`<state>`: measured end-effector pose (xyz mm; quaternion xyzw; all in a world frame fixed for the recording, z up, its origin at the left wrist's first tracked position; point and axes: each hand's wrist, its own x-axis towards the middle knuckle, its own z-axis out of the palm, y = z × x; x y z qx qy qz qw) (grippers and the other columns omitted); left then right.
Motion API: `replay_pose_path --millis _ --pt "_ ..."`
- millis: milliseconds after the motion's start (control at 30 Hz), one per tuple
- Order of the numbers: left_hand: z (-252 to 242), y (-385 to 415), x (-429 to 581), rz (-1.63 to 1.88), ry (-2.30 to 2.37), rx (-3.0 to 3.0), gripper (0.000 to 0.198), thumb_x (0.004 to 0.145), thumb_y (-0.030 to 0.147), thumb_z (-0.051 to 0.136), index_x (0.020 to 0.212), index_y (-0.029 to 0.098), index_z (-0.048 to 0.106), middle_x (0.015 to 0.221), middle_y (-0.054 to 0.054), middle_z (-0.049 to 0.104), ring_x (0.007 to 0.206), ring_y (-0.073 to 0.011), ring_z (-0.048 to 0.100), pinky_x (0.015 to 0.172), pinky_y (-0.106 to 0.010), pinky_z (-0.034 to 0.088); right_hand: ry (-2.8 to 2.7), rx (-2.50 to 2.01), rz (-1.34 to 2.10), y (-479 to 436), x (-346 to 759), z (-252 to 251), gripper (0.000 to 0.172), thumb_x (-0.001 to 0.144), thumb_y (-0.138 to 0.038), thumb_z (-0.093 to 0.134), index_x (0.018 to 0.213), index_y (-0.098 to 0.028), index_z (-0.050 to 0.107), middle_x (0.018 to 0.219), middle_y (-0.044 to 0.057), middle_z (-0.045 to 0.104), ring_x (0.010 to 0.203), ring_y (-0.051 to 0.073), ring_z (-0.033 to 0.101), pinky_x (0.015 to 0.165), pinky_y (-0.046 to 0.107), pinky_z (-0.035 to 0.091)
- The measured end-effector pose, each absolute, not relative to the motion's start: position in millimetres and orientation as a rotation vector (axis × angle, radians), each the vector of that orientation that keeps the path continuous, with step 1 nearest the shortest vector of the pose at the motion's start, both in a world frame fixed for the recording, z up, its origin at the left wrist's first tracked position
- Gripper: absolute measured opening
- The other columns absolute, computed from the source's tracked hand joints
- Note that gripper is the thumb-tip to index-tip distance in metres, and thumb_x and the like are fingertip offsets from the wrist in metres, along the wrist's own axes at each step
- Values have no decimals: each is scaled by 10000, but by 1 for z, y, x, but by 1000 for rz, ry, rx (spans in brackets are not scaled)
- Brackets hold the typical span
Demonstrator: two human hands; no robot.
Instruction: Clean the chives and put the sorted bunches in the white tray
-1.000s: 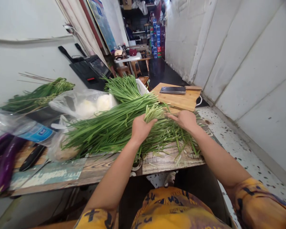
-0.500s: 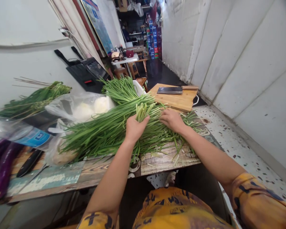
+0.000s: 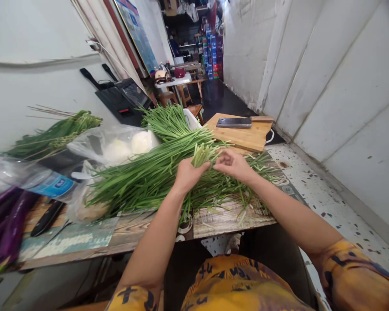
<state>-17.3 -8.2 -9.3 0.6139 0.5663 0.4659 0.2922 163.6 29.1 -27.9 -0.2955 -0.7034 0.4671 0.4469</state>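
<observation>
Stem bundle [image 3: 203, 154] is located at the centre of the scene, above the near part of the green pile [image 3: 139, 172]. My left hand [image 3: 189, 172] is clamped on this bundle, with the thumb along its near side and the pale cut ends projecting above the grip. My right hand [image 3: 232, 164] is positioned immediately to the right of the pale ends, fingers curled and thumb directed left; I cannot tell whether its fingertips pinch a stem. Loose trimmings [image 3: 243, 190] lie below and to the right of my right hand, on the wood-patterned tabletop [image 3: 136, 226]. The pile extends left from my hands, with long leaves directed toward the left. On the far right, a cutting board [image 3: 236, 137] carries a cleaver [image 3: 234, 122], lying flat with its wooden handle to the right. On the far side of the pile, a white container [image 3: 191, 117] stands beside further green leaves [image 3: 168, 121]. To the left are a clear plastic bag [image 3: 81, 144] of white produce [image 3: 141, 141], a plastic bottle [image 3: 53, 185] on its side, a black-handled knife [image 3: 47, 218] and purple eggplants [image 3: 14, 229].
</observation>
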Motion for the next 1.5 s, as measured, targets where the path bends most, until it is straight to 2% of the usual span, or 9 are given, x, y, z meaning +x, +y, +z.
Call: replay_pose_path --millis 133,233,467,633,933,1067,1133,1367,1500 --pt "-13 -6 -17 1261 1507 1631 278 639 390 748 709 122 719 745 -51 735 688 -195 655 687 -288 496 -1832 -873 1030 26 154 -36 266 750 -415 653 727 -150 648 623 -4 565 582 115 476 572 257 391" --pt "-14 -6 -18 1252 1547 1667 256 668 380 724 694 125 717 730 -49 732 682 -193 655 682 -286 489 -1790 -960 868 33 162 -34 229 757 -366 612 699 -149 660 635 6 599 597 119 495 594 255 388" --pt "-15 -7 -16 1233 1586 1705 284 700 357 708 859 126 751 795 -47 751 728 -209 678 690 -290 496 -1784 -1285 624 43 194 -19 474 750 -539 634 475 -161 553 456 -9 467 492 108 406 520 265 295" --pt "-12 -10 -10 1229 1569 1750 232 709 304 692 847 130 757 779 -30 752 714 -201 676 685 -278 497 -1965 -922 856 30 174 -20 335 787 -460 616 754 -143 720 660 19 636 602 124 501 576 250 367" --pt "-13 -9 -14 1232 1566 1769 299 722 315 696 957 139 752 860 -38 765 783 -212 698 755 -292 514 -1835 -1336 363 44 201 -20 461 838 -507 559 550 -151 612 527 27 537 540 146 479 558 279 349" --pt "-9 -11 -11 1179 1605 1832 256 729 274 688 942 148 755 848 -34 766 767 -211 695 733 -285 511 -2104 -948 -14 36 196 -19 266 864 -333 556 965 -128 693 992 135 661 872 225 579 765 332 436" --pt "-8 -12 -10 1159 1630 1857 241 728 262 689 930 148 756 848 -37 766 763 -211 692 731 -284 507 -2276 -816 -68 36 192 -21 276 880 -277 537 1073 -138 676 1049 139 662 944 245 563 817 363 433" --pt "-9 -12 -9 1105 1633 1899 199 716 272 699 855 141 756 773 -36 752 693 -202 664 698 -284 499 -2499 -797 127 43 188 -25 258 923 -336 540 882 -164 728 884 112 686 870 218 576 778 332 417" --pt "-11 -12 -9 1176 1512 1824 224 716 281 702 876 134 756 803 -36 756 735 -205 674 732 -289 510 -2269 -755 606 35 179 -22 396 927 -449 504 725 -164 691 730 67 664 734 176 573 708 300 419"
